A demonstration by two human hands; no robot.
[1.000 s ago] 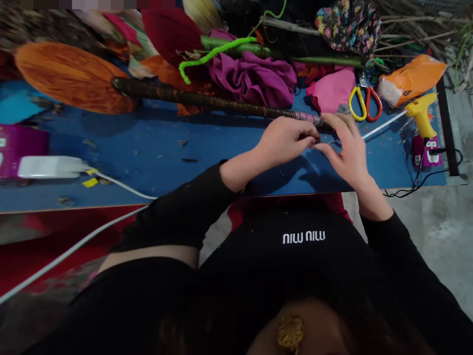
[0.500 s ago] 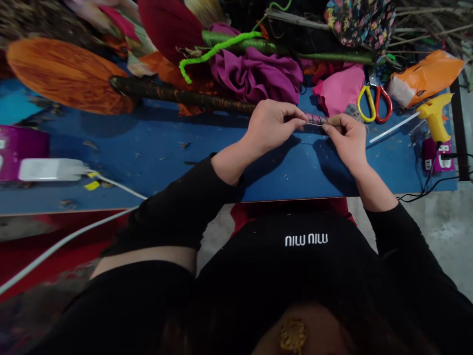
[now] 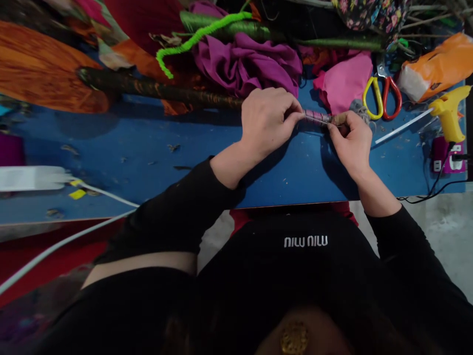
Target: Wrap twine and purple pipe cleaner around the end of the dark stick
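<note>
- Head view: blue flat-topped bench (image 3: 155,143) spans 9 to 3 o'clock; both hands work over it.
- Long dark brown, bark-like rod (image 3: 173,93) runs from the right hand toward 9 o'clock, passing behind the left; far end meets a large orange crinkled-cloth oval (image 3: 44,69), at 10 o'clock.
- Left hand (image 3: 271,121), 1 o'clock: thumb and forefinger pinched together on the rod, beside its pinkish-purple, dark-banded stretch (image 3: 314,116).
- Right hand (image 3: 351,145), between 2 and 3 o'clock: fingers closed on the rod's brownish tip. Fine line between the hands, too thin to identify.
- At the right hand's 12 o'clock: bright pink cloth piece (image 3: 347,81). Between 1 and 2: metal scissors with one yellow and one red loop (image 3: 385,101). At 2: orange plastic packet (image 3: 443,64).
- Between its 2 and 3: yellow plastic glue gun (image 3: 450,111), translucent white stick (image 3: 402,127) pointing back toward the hand.
- At the left hand's 11: gathered purple cloth (image 3: 251,64); fuzzy bright green stem (image 3: 199,35) farther out.
</note>
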